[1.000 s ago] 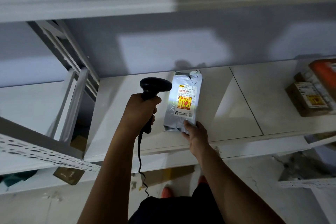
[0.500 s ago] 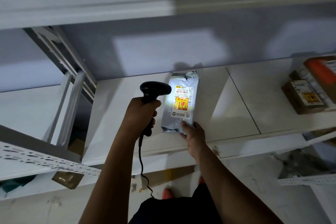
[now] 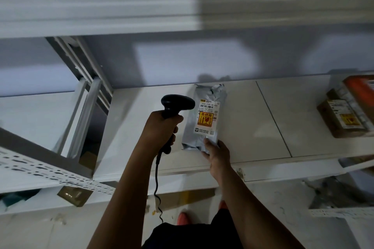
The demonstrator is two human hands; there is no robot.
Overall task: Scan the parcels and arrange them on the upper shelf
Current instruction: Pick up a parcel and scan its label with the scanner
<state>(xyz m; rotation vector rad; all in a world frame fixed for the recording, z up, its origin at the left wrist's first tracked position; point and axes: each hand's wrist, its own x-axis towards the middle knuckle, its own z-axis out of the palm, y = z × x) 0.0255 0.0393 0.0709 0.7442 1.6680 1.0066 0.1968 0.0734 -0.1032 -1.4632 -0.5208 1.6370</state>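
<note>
A grey plastic mailer parcel (image 3: pixel 204 115) with a white label and a yellow-red sticker lies on the white shelf (image 3: pixel 253 119), its long side running away from me. My right hand (image 3: pixel 217 152) pinches its near right corner, thumb on top. My left hand (image 3: pixel 162 129) grips the handle of a black barcode scanner (image 3: pixel 177 104), whose head sits just left of the parcel's label and points at it. The scanner's coiled cable hangs down between my arms.
Brown cardboard parcels with labels (image 3: pixel 344 115) are stacked at the shelf's right end. A white upright frame (image 3: pixel 85 111) bounds the shelf on the left, with a perforated rail (image 3: pixel 44 170) below. Another shelf board (image 3: pixel 121 26) runs overhead. Flat cardboard (image 3: pixel 72 195) lies lower down.
The bright scanner light on the parcel's label has gone out. Both hands and the parcel stay in nearly the same place on the shelf.
</note>
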